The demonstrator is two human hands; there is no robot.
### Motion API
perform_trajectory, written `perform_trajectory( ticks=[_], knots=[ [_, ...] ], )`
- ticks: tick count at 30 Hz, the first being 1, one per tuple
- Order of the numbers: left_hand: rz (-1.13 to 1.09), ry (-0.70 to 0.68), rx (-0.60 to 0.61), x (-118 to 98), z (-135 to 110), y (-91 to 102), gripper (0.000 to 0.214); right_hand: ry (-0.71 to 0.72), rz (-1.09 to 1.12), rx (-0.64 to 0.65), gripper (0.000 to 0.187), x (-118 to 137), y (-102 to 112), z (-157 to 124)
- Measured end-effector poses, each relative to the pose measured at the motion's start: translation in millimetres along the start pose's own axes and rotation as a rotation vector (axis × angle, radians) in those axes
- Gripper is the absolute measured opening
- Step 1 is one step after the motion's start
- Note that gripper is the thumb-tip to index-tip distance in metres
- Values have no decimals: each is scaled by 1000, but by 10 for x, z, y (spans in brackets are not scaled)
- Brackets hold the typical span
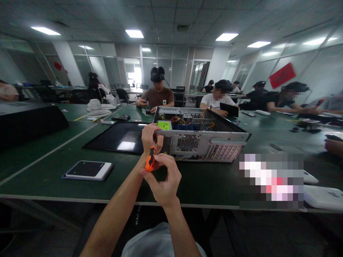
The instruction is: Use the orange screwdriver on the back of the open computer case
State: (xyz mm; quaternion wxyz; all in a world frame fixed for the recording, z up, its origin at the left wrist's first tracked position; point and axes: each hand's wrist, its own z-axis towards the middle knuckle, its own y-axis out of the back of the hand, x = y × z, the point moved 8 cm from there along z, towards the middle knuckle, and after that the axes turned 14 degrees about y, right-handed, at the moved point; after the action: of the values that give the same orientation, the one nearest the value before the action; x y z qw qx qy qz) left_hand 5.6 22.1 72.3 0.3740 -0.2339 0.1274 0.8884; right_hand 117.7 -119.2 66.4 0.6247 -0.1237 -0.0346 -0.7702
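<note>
An open computer case [184,145] lies on its side on the table, its rear panel turned towards me. Coloured cables and a power supply with a yellow-green label [164,125] show inside. My left hand [150,138] is closed at the near left corner of the case; what its fingers pinch there is hidden. In my right hand [167,175] is a screwdriver [150,161] with an orange and black handle, gripped between thumb and fingers. Its shaft points up and away, into the space by my left fingers, where the tip cannot be made out.
Left of the case lies a black side panel [115,138]. A white-edged device with a dark screen [88,169] is nearer me. A small white fan [99,113] and a large black box [29,123] stand further left. Several people sit around. A blurred patch covers the right.
</note>
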Motion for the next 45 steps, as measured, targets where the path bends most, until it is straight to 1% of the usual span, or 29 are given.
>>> perform_trajectory(
  ticks=[3,6,11,16,18,21,24,26,32,34,37,38,39,41,43,45],
  knots=[
    [-33,-96,-52,-84,16,44,17,-9,36,3,28,3,32,27],
    [-22,-140,-90,-155,25,81,14,-21,36,34,30,5,55,37],
    [-36,-153,-121,-216,25,117,13,-25,-31,78,30,21,66,30],
    [1,-134,-117,-179,17,87,10,-17,24,66,43,21,71,44],
    [33,-123,-105,-166,14,80,11,-8,21,71,37,32,82,59],
    [27,-140,-73,-185,5,87,13,-15,42,114,26,59,63,75],
    [-2,-162,-48,-198,2,80,14,-59,118,170,27,76,-2,55],
    [-16,-175,-55,-193,2,65,16,-75,133,186,28,87,-37,35],
    [-25,-204,-90,-195,7,23,22,-83,27,168,12,67,-65,17],
    [-53,-228,-98,-221,3,35,24,-66,16,160,16,63,-69,25],
    [-89,-248,-113,-238,-3,57,26,-50,55,102,38,54,-42,37],
    [-84,-243,-112,-233,-2,54,26,-55,72,72,41,46,-25,38],
    [-73,-236,-111,-225,-1,48,26,-65,80,47,39,39,-11,38],
    [-57,-227,-112,-210,-4,37,26,-72,65,43,26,40,-8,39],
    [-64,-228,-118,-199,-12,36,26,-46,20,86,17,74,-34,45],
    [-75,-214,-124,-179,-14,34,26,-10,-22,133,15,113,-64,52]
  ],
)
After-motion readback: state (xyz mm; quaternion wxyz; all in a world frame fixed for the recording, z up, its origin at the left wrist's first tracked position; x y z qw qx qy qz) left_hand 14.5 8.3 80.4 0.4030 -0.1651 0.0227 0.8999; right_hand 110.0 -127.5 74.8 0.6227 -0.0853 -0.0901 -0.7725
